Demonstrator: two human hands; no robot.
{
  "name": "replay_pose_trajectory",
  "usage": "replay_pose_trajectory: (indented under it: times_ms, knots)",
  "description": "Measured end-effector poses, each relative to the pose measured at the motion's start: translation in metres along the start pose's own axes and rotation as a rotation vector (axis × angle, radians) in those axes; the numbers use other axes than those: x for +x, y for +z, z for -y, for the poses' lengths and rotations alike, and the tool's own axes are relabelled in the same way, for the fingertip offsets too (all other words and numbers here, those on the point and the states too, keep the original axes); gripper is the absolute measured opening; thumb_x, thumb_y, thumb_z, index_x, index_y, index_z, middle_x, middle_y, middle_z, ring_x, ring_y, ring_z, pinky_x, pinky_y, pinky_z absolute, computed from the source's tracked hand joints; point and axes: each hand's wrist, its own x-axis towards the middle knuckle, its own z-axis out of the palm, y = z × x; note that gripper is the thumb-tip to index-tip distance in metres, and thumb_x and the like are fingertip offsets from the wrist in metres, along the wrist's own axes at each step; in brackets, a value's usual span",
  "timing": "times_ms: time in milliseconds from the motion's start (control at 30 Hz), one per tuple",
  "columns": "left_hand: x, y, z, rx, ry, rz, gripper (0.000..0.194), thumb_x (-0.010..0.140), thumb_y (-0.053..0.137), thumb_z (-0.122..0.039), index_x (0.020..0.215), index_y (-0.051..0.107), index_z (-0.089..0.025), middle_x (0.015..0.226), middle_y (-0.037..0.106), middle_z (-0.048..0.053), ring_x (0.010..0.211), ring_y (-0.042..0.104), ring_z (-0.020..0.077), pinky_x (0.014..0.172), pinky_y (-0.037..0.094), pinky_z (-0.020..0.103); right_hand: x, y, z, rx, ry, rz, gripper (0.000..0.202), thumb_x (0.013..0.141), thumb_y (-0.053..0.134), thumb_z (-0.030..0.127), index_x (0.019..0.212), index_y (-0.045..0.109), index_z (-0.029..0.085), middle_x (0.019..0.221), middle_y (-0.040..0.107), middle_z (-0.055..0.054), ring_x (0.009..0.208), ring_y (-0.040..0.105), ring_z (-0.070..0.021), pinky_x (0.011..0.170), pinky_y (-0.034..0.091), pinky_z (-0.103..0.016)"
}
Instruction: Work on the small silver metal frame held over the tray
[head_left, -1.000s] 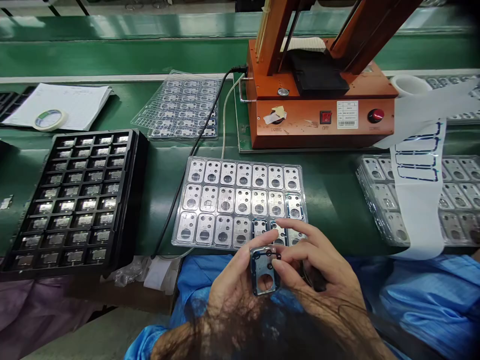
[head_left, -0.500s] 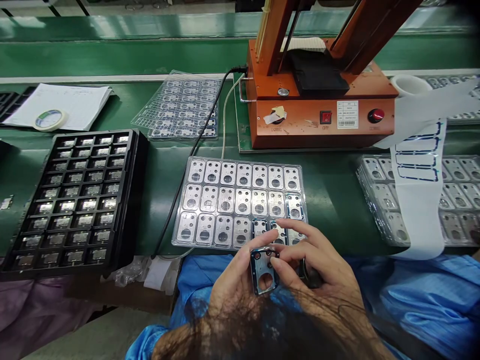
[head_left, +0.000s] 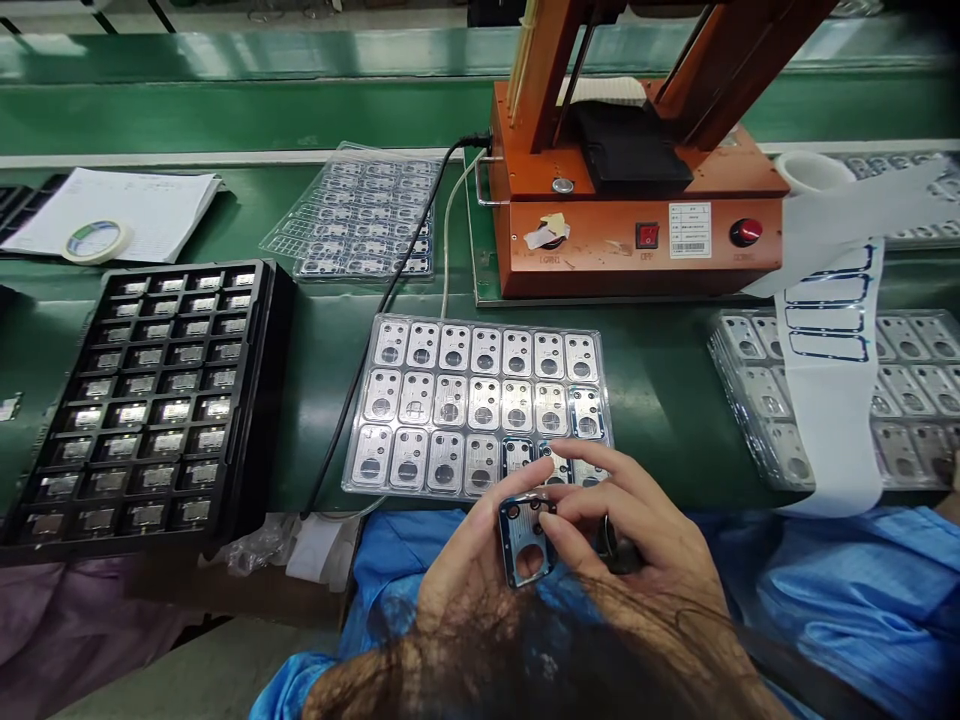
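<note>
The clear tray (head_left: 350, 475) is the landmark. The held plate (head_left: 529, 558) is tilted just in front of the tray's near edge, toward its right half. The left hand (head_left: 466, 568) is partly closed and supports the held plate at its left side. The right hand (head_left: 656, 535) is nearly closed, with thumb and fingertips at the plate's upper right edge; a dark object (head_left: 621, 555) is tucked in the same hand. By judgement, dark edging marks the advanced portion, which is small: the held plate shows it, as do the rightmost middle-row plate (head_left: 587, 413) and two bottom-row plates right of the tray's center. Seventeen tray plates, including all seven in the far row, show no such edging. A white strip (head_left: 836, 420) to the right of the tray carries four dark outlines. Fingers cover much of the tray's near right corner, so the edging there is uncertain. The left thumb, the exact fingertip contact and the dark object's type are indistinct. Hair obscures both wrists.
</note>
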Motion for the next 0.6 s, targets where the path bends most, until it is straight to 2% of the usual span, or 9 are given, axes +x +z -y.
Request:
replay_pose_trajectory:
  times_ms: [133, 200, 300, 400, 467, 600]
  knots:
    - [0.000, -0.004, -0.001, 0.022, -0.033, -0.016, 0.072, 0.066, 0.125, -0.069, 0.126, 0.106, -0.034, 0.146, 0.094, 0.006, 0.128, 0.081, 0.0224, 0.097, 0.061, 0.020, 0.002, 0.001, 0.001, -0.010, -0.026, -0.004, 0.019, 0.116, 0.085, 0.029, 0.098, 0.080, 0.030, 0.137, 0.095, -0.002, 0.115, 0.099, -0.0231, 0.081, 0.076, -0.015]
    - [0.000, -0.006, -0.001, 0.017, -0.031, 0.000, 0.072, 0.069, 0.124, -0.067, 0.129, 0.105, -0.031, 0.147, 0.094, 0.009, 0.127, 0.082, 0.0227, 0.096, 0.060, 0.021, 0.002, 0.000, 0.003, -0.025, -0.024, 0.003, 0.018, 0.115, 0.084, 0.025, 0.098, 0.080, 0.030, 0.134, 0.096, -0.004, 0.121, 0.099, -0.0255, 0.080, 0.077, -0.015]
    - [0.002, -0.004, -0.002, -0.033, -0.023, 0.058, 0.068, 0.071, 0.125, -0.060, 0.128, 0.106, -0.027, 0.133, 0.095, 0.013, 0.110, 0.082, 0.0204, 0.093, 0.060, 0.022, 0.003, 0.000, 0.005, -0.049, -0.031, 0.010, 0.018, 0.112, 0.082, 0.018, 0.099, 0.080, 0.029, 0.130, 0.097, -0.006, 0.117, 0.099, -0.0272, 0.081, 0.078, -0.018]
    - [0.004, 0.000, -0.004, -0.053, -0.007, 0.080, 0.064, 0.063, 0.130, -0.051, 0.118, 0.106, -0.028, 0.116, 0.096, 0.010, 0.082, 0.073, 0.0113, 0.090, 0.062, 0.022, 0.003, 0.000, 0.007, -0.068, -0.045, -0.004, 0.018, 0.112, 0.082, 0.019, 0.099, 0.080, 0.029, 0.136, 0.096, -0.006, 0.104, 0.099, -0.0231, 0.083, 0.077, -0.018]
    - [0.005, 0.002, -0.002, -0.031, 0.015, 0.063, 0.064, 0.060, 0.132, -0.050, 0.114, 0.107, -0.029, 0.113, 0.096, 0.008, 0.077, 0.073, 0.0100, 0.090, 0.065, 0.024, 0.003, 0.000, 0.007, -0.070, -0.044, -0.011, 0.017, 0.112, 0.083, 0.019, 0.099, 0.080, 0.030, 0.140, 0.095, -0.004, 0.099, 0.099, -0.0212, 0.083, 0.077, -0.017]
    - [0.006, 0.002, 0.007, -0.043, 0.085, 0.043, 0.054, 0.067, 0.126, -0.050, 0.114, 0.107, -0.029, 0.120, 0.097, 0.011, 0.096, 0.090, 0.0256, 0.105, 0.073, 0.038, 0.003, 0.002, 0.006, -0.046, -0.066, -0.014, 0.017, 0.109, 0.084, 0.016, 0.101, 0.078, 0.030, 0.138, 0.096, -0.005, 0.100, 0.099, -0.0221, 0.082, 0.077, -0.017]
